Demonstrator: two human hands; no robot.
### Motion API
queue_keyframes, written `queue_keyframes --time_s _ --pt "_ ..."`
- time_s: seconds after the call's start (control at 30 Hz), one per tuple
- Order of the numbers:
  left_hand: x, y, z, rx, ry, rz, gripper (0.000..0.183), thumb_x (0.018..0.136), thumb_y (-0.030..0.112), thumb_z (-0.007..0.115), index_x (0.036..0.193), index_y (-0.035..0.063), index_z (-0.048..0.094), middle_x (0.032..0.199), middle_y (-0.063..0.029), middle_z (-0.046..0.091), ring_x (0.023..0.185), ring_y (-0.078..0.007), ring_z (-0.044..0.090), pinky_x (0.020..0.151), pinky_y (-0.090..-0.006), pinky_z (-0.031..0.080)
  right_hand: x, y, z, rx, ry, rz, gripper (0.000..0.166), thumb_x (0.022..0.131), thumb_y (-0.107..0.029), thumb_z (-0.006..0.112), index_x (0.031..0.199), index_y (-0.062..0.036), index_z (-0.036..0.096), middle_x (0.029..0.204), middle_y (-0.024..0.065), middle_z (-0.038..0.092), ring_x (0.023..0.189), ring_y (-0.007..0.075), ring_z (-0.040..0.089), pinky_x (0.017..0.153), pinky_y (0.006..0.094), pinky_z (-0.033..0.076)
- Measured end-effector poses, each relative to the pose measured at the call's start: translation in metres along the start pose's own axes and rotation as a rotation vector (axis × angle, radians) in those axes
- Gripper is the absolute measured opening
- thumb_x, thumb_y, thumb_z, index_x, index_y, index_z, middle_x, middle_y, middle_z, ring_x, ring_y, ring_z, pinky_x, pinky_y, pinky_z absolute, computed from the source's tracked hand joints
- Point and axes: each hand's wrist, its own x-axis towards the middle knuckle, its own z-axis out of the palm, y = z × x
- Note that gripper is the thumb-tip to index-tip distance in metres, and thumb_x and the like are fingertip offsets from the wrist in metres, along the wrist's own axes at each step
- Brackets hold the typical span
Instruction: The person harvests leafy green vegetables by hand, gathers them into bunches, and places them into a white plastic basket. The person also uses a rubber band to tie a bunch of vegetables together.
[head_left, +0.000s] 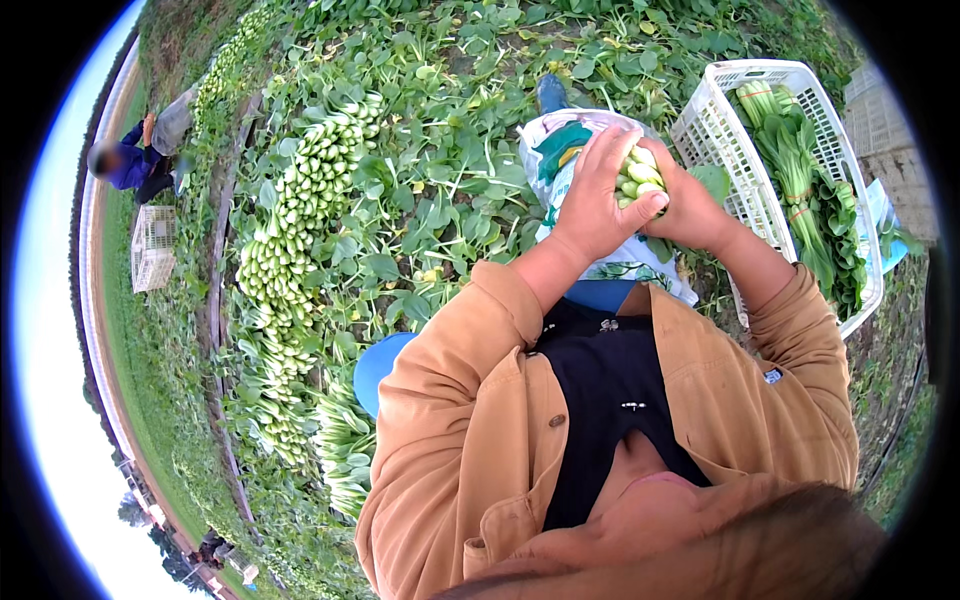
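Observation:
A bunch of bok choy (641, 176) is gathered between my two hands, its pale stem bases facing up toward me. My left hand (596, 199) wraps one side, with its thumb across the front of the stems. On the other side my right hand (690, 199) presses against the bunch; its fingers are partly hidden. Below both hands, a printed plastic sack (551, 176) covers my lap and leg. To the right stands a white slatted plastic crate (724, 135), holding bok choy bundles (799, 180) tied with reddish bands.
A long heap of cut bok choy (300, 217) lies on my left among leafy plants (420, 202). Farther left, another person (131, 165) crouches near a white crate (154, 247). More stacked crates (881, 112) stand beyond the near crate. A blue stool-like edge (382, 367) shows beside me.

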Motion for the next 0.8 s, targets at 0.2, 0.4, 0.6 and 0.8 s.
queue_keyframes --time_s 0.2,0.4,0.6,0.8 --pt "-0.003 -0.005 0.008 -0.088 0.166 0.063 0.049 0.084 0.035 0.064 0.124 0.0073 0.057 0.127 -0.0180 0.054 0.117 -0.0368 0.050 0.104 -0.0458 0.036 -0.003 -0.002 0.004 -0.066 0.068 -0.124 0.098 0.066 -0.018 0.084 0.145 -0.0068 0.026 0.127 0.0232 0.054 0.116 0.0389 0.056 0.098 0.0414 0.046" --pt "-0.008 -0.015 0.018 -0.148 0.304 0.079 0.045 0.078 0.035 0.067 0.115 0.0096 0.062 0.117 -0.0149 0.057 0.112 -0.0357 0.051 0.100 -0.0452 0.037 0.003 0.000 0.015 -0.013 0.055 0.049 0.092 0.069 -0.010 0.077 0.146 -0.0064 0.028 0.133 0.0176 0.049 0.122 0.0315 0.052 0.103 0.0388 0.041" --pt "-0.025 -0.022 -0.038 -0.023 0.151 0.050 0.090 0.079 0.068 0.062 0.137 0.0011 0.047 0.134 -0.0231 0.050 0.127 -0.0420 0.044 0.109 -0.0485 0.032 0.013 0.007 0.011 -0.011 -0.022 0.011 0.084 0.077 -0.001 0.069 0.150 -0.0068 0.027 0.142 0.0130 0.043 0.131 0.0251 0.044 0.111 0.0365 0.034" --pt "-0.179 -0.056 -0.252 0.285 -0.235 -0.669 0.082 0.087 0.059 0.061 0.146 0.0057 0.039 0.138 -0.0203 0.052 0.123 -0.0352 0.055 0.104 -0.0405 0.043 0.017 0.014 0.013 0.054 -0.049 0.043 0.079 0.082 0.003 0.065 0.151 -0.0077 0.027 0.146 0.0126 0.040 0.135 0.0242 0.040 0.114 0.0359 0.030"
